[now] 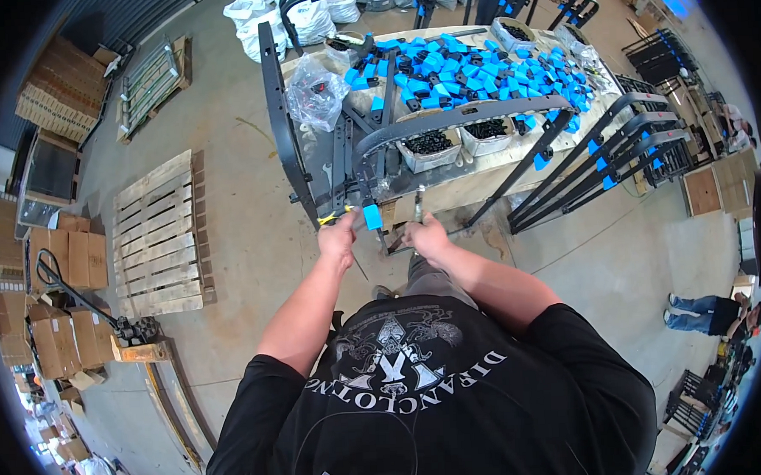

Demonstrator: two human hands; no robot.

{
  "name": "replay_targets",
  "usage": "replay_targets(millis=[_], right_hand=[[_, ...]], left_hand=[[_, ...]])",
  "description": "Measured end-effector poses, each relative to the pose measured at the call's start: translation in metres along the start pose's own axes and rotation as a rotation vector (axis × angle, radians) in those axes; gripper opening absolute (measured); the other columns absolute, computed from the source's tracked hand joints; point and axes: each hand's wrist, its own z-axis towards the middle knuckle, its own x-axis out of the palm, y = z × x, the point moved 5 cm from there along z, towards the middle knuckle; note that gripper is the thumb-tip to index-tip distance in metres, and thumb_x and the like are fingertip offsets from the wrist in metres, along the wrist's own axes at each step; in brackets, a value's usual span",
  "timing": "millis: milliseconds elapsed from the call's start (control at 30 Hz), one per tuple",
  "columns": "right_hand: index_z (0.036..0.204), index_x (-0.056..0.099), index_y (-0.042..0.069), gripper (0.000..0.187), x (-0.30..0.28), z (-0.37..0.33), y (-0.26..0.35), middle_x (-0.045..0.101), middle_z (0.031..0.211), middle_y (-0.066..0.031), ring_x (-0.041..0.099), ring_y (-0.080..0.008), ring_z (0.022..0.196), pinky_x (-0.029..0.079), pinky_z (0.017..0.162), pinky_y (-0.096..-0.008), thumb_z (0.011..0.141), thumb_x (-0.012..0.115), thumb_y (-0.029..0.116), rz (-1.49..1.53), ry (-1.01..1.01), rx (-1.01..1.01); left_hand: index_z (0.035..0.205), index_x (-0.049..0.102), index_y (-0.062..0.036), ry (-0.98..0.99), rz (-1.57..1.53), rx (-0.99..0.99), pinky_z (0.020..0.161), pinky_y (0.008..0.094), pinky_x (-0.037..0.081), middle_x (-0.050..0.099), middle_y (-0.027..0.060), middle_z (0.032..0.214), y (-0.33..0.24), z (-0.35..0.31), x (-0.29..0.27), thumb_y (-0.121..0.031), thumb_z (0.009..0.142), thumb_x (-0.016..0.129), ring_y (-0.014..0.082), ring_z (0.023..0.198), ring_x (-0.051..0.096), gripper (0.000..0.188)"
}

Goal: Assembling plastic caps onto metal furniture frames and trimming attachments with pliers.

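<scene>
My left hand (336,242) is closed beside the lower end of a dark metal tube frame (464,115), at a small yellow thing (337,214); what its fingers hold is too small to make out. A blue plastic piece (373,217) sits on the frame's end, just right of that hand. My right hand (427,237) is wrapped round a slim metal hand tool (419,203), its tip pointing away from me toward the table's edge. The frame leans against the worktable (472,188), and a second dark upright (279,123) rises left of it.
Blue plastic pieces (484,72) lie heaped on the table, with boxes of black parts (430,144) in front. More dark frames (598,156) lean at the right. On the left are a wooden pallet (155,234), a pallet jack (144,354) and cardboard boxes (58,336). A person (711,312) stands far right.
</scene>
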Motion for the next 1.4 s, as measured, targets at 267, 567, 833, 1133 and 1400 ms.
replay_targets(millis=[267,567,833,1133,1400], right_hand=[[0.118,0.057,0.001,0.028,-0.135,-0.057,-0.006,0.059,0.081,-0.0054,0.056,-0.0142,0.066,0.046,0.057,-0.0277,0.092,0.058,0.009,-0.077,-0.136,0.073],[0.142,0.046,-0.004,0.08,-0.147,-0.055,0.019,0.065,0.098,-0.0117,0.062,-0.0186,0.084,0.052,0.071,-0.0339,0.088,0.072,0.05,-0.294,0.108,0.01],[0.128,0.065,0.012,0.044,-0.225,-0.045,0.097,0.066,0.088,-0.0004,0.057,-0.0098,0.069,0.045,0.054,-0.0261,0.103,0.052,0.046,0.195,0.165,-0.049],[0.132,0.059,0.001,0.041,-0.39,-0.002,0.102,0.071,0.101,-0.0099,0.067,-0.0179,0.088,0.053,0.079,-0.0307,0.099,0.06,0.024,0.038,0.185,-0.509],[0.126,0.056,-0.003,0.045,-0.488,0.039,0.119,0.07,0.1,-0.0195,0.068,-0.028,0.092,0.052,0.083,-0.0377,0.098,0.06,0.033,-0.177,-0.205,-0.383]], left_hand=[[0.091,0.065,0.0032,0.022,0.929,0.289,0.065,0.0413,0.05,0.07,0.0143,0.078,0.02,-0.017,-0.051,-0.025,0.09,0.067,0.0266,0.07,0.067,0.029],[0.104,0.065,0.0032,0.542,0.752,0.128,0.063,0.034,0.052,0.069,0.0083,0.079,0.006,-0.104,0.125,-0.016,0.094,0.063,0.0132,0.066,0.064,0.021],[0.109,0.063,0.0019,0.418,0.756,0.631,0.072,0.0323,0.055,0.069,0.0095,0.084,0.01,-0.152,0.296,-0.019,0.096,0.065,0.0152,0.076,0.067,0.025],[0.126,0.052,0.0012,0.451,0.593,0.585,0.071,0.0313,0.053,0.071,0.0102,0.093,0.102,-0.102,0.439,-0.017,0.104,0.051,0.0123,0.082,0.067,0.028],[0.158,0.021,-0.0009,0.367,0.62,0.107,0.05,0.0283,0.049,0.063,0.01,0.101,0.091,-0.106,0.48,-0.015,0.103,0.054,0.0107,0.058,0.053,0.065]])
